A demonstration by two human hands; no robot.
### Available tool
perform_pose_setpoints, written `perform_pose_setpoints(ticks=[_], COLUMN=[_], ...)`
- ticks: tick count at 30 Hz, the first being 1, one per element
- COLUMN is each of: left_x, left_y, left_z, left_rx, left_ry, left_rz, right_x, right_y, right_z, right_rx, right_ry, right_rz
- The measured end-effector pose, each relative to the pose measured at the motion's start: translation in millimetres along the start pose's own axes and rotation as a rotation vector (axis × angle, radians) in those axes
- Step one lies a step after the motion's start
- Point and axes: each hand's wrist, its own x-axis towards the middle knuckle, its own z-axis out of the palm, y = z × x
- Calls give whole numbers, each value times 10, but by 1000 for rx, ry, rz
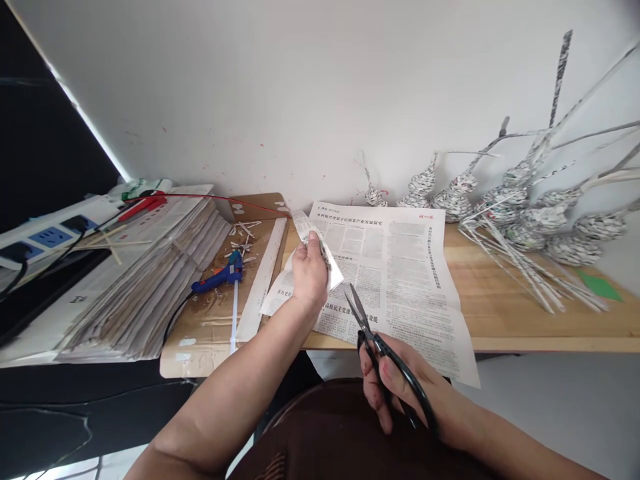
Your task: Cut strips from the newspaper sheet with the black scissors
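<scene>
My left hand is closed around a narrow folded strip of newspaper, thumb on top, above the table. Beneath it lies a wide newspaper sheet, its near corner hanging past the table's front edge. In my right hand is a pair of black-handled scissors, with fingers through the loops. The blades point up and left toward the strip's lower end, apart from it and slightly parted.
At left stand a tall newspaper stack and a white power strip. A blue glue gun rests on a cardboard sheet with paper scraps. Several woven paper gourds and a bundle of paper sticks occupy the right side.
</scene>
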Motion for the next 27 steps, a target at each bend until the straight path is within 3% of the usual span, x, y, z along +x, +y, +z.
perform_pose_setpoints(ticks=[16,27], left_x=[-79,-212], left_y=[30,-153], left_z=[20,35], left_rx=[46,71], left_ry=[48,14], left_rz=[-10,48], right_x=[57,205], right_y=[9,191], right_z=[-2,-37], right_rx=[7,143], right_ry=[14,11], right_rz=[6,-53])
